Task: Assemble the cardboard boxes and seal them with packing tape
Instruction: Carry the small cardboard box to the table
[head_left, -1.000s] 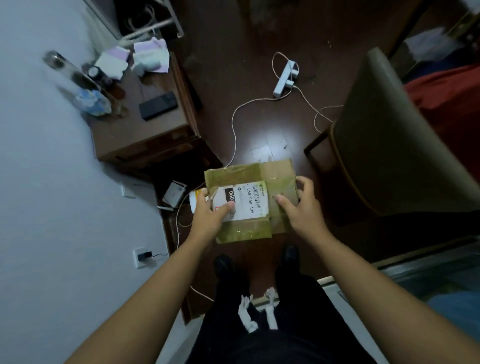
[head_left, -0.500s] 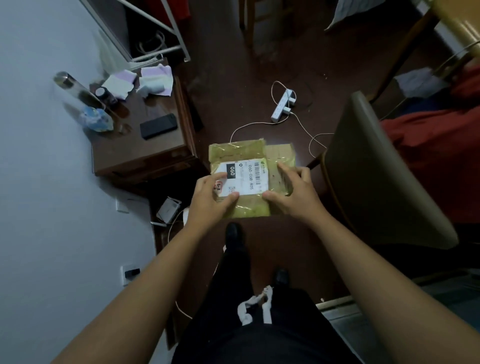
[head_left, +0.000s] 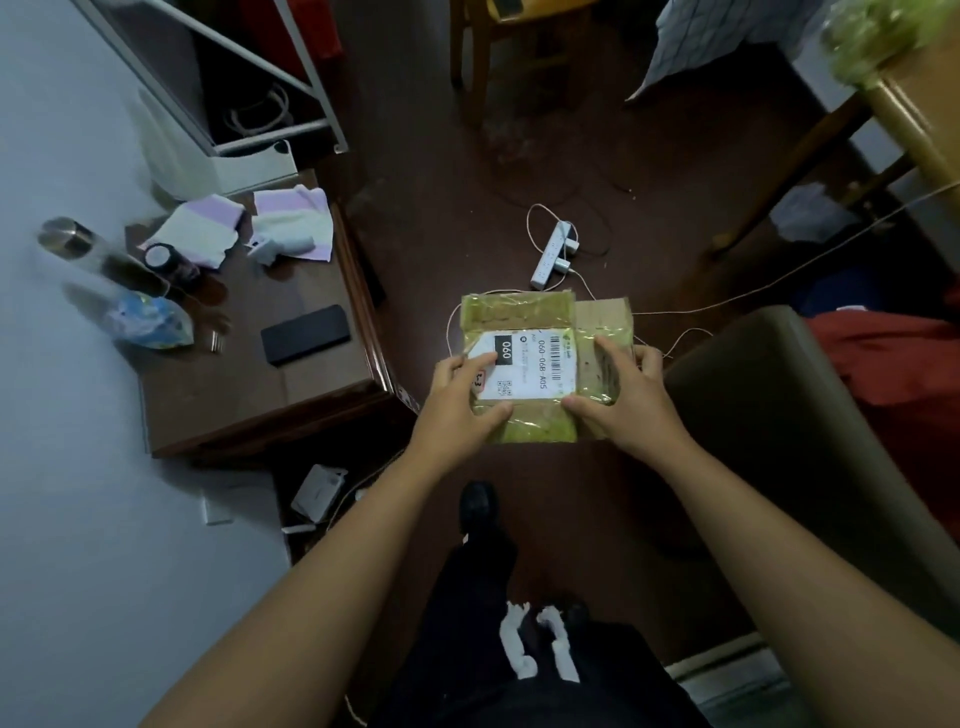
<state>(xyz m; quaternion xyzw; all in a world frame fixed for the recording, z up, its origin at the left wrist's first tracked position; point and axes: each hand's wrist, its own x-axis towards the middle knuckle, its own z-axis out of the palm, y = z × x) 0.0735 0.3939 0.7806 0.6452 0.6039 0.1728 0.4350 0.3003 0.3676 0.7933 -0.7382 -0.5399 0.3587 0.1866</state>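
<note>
A small cardboard box (head_left: 540, 322), wrapped in yellowish shiny tape and bearing a white shipping label (head_left: 535, 366), is held in the air in front of me above the dark floor. My left hand (head_left: 460, 402) grips its left edge, thumb lying over the label. My right hand (head_left: 631, 400) grips its right side, thumb on top and fingers curled round the far edge. A bare brown cardboard strip shows at the box's far right. No tape roll is in view.
A dark wooden side table (head_left: 291, 395) at the left carries a black phone (head_left: 305, 341), cloths, a bottle and a blue bag. A white power strip (head_left: 553, 254) with cables lies on the floor. An olive chair back (head_left: 810, 441) stands at the right, a wooden chair beyond.
The view has tilted up and forward as I walk. The box stays in both hands, carried further from my body; the grip looks unchanged.
</note>
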